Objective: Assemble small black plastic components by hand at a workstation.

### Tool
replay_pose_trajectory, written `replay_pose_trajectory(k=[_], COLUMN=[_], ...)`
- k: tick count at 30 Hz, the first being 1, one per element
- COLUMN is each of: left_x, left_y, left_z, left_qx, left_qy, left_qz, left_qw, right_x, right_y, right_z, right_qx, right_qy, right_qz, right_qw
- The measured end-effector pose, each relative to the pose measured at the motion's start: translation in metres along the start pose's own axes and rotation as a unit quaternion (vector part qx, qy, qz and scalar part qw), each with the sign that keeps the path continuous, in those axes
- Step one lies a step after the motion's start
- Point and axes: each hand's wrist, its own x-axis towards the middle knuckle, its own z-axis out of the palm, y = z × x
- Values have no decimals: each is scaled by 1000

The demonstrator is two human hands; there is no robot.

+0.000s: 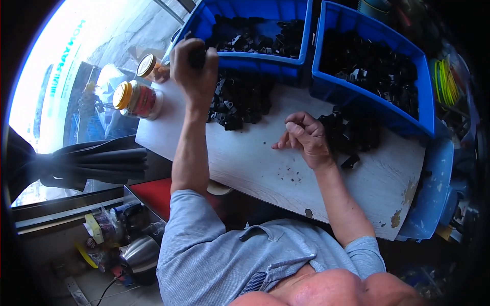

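Observation:
My left hand (195, 71) is raised at the left end of the table, beside the left blue bin. Its fingers are wrapped round a small black part (196, 57), mostly hidden by the palm. Near the table's middle, my right hand (309, 140) has its thumb and forefinger pinched together, with other fingers stretched toward the tabletop. Whether anything sits in that pinch is hidden. A pile of black plastic parts (240, 102) lies between my hands, and a second black heap (354, 133) is just right of my right hand.
Two blue bins, left (255, 60) and right (367, 91), hold many black parts at the table's far side. Jars with a yellow lid (139, 99) and a brown lid (148, 65) stand by the window. A silver kettle (140, 252) is at lower left. The white table (245, 163) has chipped edges.

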Motion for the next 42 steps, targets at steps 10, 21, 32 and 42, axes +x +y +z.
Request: replay_pose_trajectory(k=[10,21,32,42], left_x=[-64,5,87,82], left_y=[12,50,-2,4], left_z=[13,26,177,200], left_qx=[221,107,219,189], left_qy=[-55,-107,-542,-636], left_qz=[109,158,62,-8], left_qw=[968,976,809,748], right_x=[-3,-1,-3,-2], right_y=[2,-2,1,4], right_z=[-2,-2,-2,-9], right_qx=[-25,-14,8,24], right_qy=[-3,5,16,-23], right_qz=[-16,-14,6,-1], right_qw=[1000,1000,1000,999])
